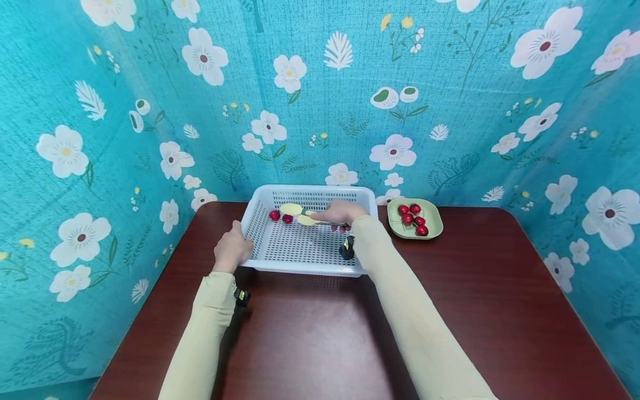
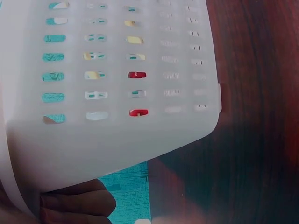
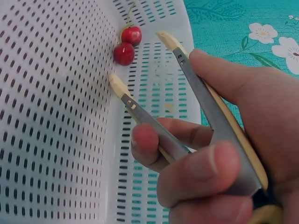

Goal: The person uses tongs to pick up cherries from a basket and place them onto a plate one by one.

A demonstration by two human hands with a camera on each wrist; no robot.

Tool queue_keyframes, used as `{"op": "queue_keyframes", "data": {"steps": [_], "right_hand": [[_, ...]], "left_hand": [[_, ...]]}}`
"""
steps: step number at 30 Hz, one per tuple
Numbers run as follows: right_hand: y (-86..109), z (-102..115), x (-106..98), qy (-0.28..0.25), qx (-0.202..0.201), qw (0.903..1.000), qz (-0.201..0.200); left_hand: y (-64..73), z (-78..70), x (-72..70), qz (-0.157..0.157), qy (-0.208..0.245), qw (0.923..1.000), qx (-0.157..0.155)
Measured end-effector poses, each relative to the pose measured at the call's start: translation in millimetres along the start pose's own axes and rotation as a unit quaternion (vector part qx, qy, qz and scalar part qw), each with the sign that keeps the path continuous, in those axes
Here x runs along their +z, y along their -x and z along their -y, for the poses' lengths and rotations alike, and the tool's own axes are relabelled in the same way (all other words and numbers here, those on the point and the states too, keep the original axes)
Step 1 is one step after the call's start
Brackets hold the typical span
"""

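Observation:
A white perforated plastic basket stands at the back of the table. My left hand grips its left end; in the left wrist view, curled fingers show under the rim. Inside the basket, my right hand holds metal tongs with cream-coloured tips, spread apart with nothing between them. Two red cherries lie close together at the basket's left side, one cherry nearer the tips and another cherry with a green stem behind it. The tongs' tips are apart from both.
Right of the basket sits a pale green dish holding several cherries with stems. A dark reddish-brown table carries everything. Directly behind it hangs a turquoise flowered cloth, which also runs along both sides.

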State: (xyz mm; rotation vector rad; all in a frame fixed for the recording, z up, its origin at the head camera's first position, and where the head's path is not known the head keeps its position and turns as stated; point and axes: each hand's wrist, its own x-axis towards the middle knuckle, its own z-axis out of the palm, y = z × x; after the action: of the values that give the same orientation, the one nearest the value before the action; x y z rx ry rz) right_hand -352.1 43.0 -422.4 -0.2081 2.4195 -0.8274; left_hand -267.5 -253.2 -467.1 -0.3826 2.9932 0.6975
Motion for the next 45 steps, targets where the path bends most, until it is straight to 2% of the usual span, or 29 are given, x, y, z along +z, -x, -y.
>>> {"op": "queue_keyframes", "data": {"steps": [7,20,28,36,41,45], "right_hand": [[-4.7,9.5,9.9,-0.010,0.005,0.9998,-0.016],[-10.5,2.0,17.7,0.042,0.014,0.9984,-0.034],[-7.8,4.4,18.0,0.046,0.009,0.9982,-0.037],[-7.5,7.9,19.6,0.057,0.003,0.9978,-0.033],[-7.6,10.5,21.7,0.079,-0.015,0.9961,-0.035],[-5.3,8.4,21.6,0.075,-0.016,0.9963,-0.038]], "left_hand": [[-0.1,-0.8,3.4,-0.005,0.003,1.0000,-0.001],[0.9,-2.9,8.7,-0.002,0.003,1.0000,-0.004],[-0.7,-2.1,7.9,0.000,0.007,1.0000,0.004],[-0.4,0.8,4.6,-0.002,0.006,1.0000,0.002],[-0.3,0.9,0.5,-0.007,-0.001,1.0000,-0.002],[0.2,0.7,0.5,-0.004,0.000,1.0000,0.000]]}}
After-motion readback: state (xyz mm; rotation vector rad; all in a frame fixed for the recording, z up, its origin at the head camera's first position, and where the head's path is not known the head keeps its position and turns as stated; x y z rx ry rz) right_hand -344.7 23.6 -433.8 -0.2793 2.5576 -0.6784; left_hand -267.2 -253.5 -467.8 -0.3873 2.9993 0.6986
